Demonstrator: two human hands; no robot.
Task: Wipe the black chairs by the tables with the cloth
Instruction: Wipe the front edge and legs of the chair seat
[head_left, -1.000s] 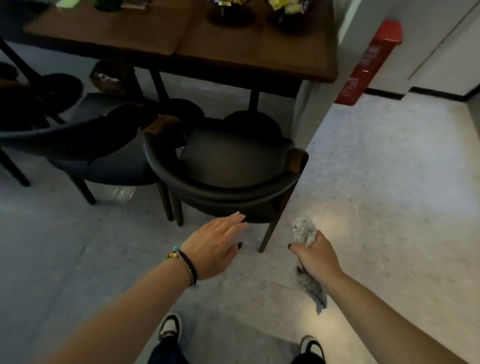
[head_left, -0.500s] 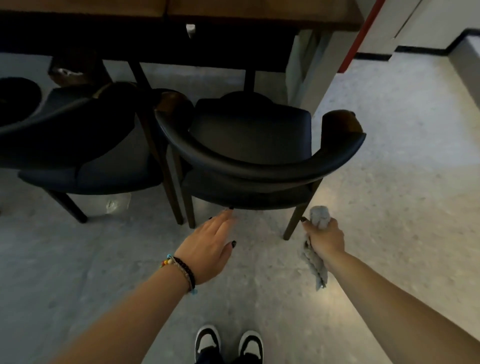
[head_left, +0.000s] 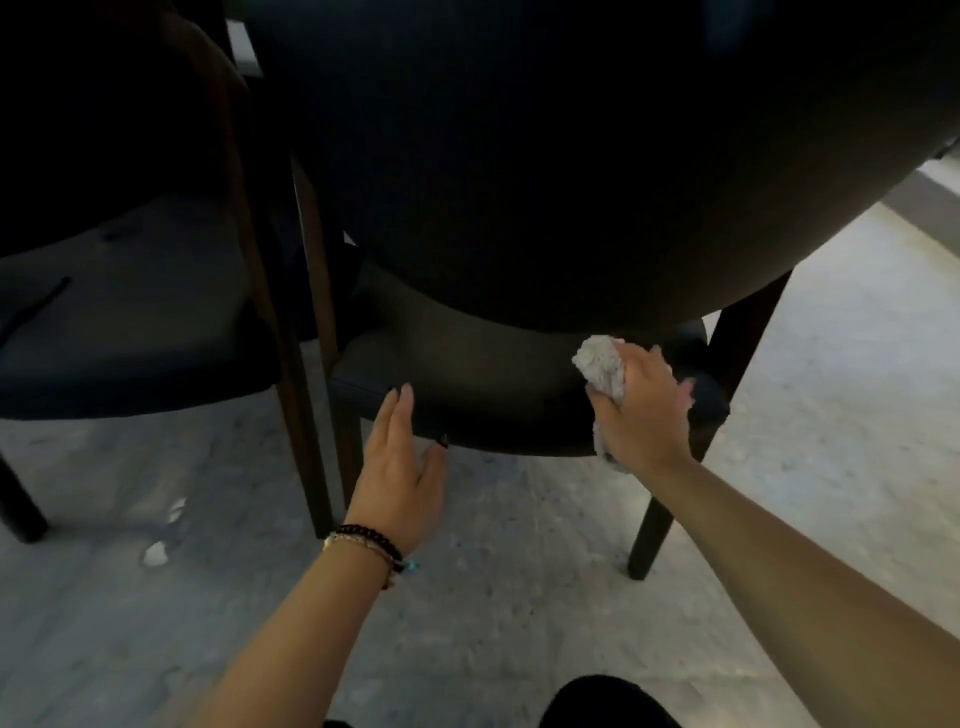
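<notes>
While the right hand (head_left: 644, 410) is gripping the soft, bunched cloth (head_left: 600, 364) against the chair (head_left: 493, 384) seat's rear edge at two o'clock, the left hand (head_left: 397, 462) is resting flat, fingers straight, at ten.

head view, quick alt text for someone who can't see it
A right hand presses a grey cloth against the rear edge of a black chair, while the open left hand rests flat beside it, above a grey floor.

Matt leather-like chair (head_left: 519, 384), fuzzy grey cloth (head_left: 602, 366), speckled floor (head_left: 519, 597)
</notes>
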